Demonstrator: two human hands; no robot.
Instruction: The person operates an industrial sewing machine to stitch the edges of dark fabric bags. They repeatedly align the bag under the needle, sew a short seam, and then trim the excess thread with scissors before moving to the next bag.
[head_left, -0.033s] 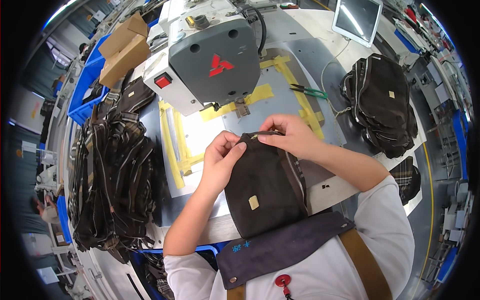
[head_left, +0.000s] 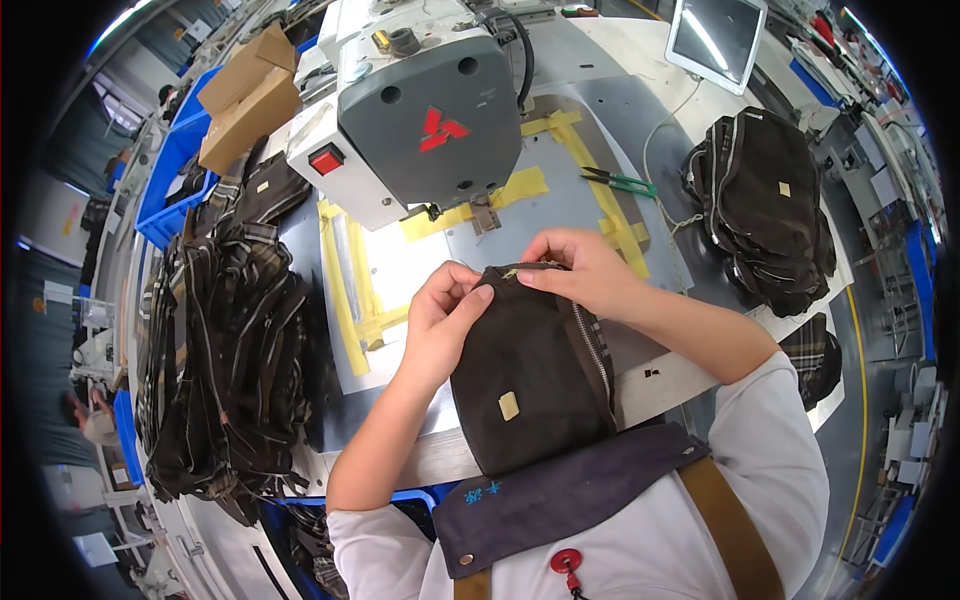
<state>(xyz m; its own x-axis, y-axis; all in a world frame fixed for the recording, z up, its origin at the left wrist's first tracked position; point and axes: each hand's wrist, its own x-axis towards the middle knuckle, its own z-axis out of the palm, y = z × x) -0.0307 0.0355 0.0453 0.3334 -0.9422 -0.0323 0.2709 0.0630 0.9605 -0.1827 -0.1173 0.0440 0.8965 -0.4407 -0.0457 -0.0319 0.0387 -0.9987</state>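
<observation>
My left fingers (head_left: 457, 275) and right fingers (head_left: 552, 241) pinched the top edge of a dark bag (head_left: 530, 345) over the counter (head_left: 640, 388), before the sewing machine (head_left: 430, 130). I seemed to be aligning that edge; the next move called for an even grip.

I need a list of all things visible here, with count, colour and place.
Zippered fabric piece: one, dark brown, centre
Worktable: one, pale, centre
Sewing machine: one, grey and white, top centre
Tape: several strips, yellow, on worktable
Snips: one, green handles, worktable's right
Left pile: uncountable pieces, dark and plaid, left
Right stack: one, dark brown, right
Screen: one, white frame, upper right
Cardboard box: one, brown, upper left
Bins: several, blue, mostly left
Apron: one, dark, lower centre
Left hand: one, bare, piece's upper left
Right hand: one, bare, piece's top edge
</observation>
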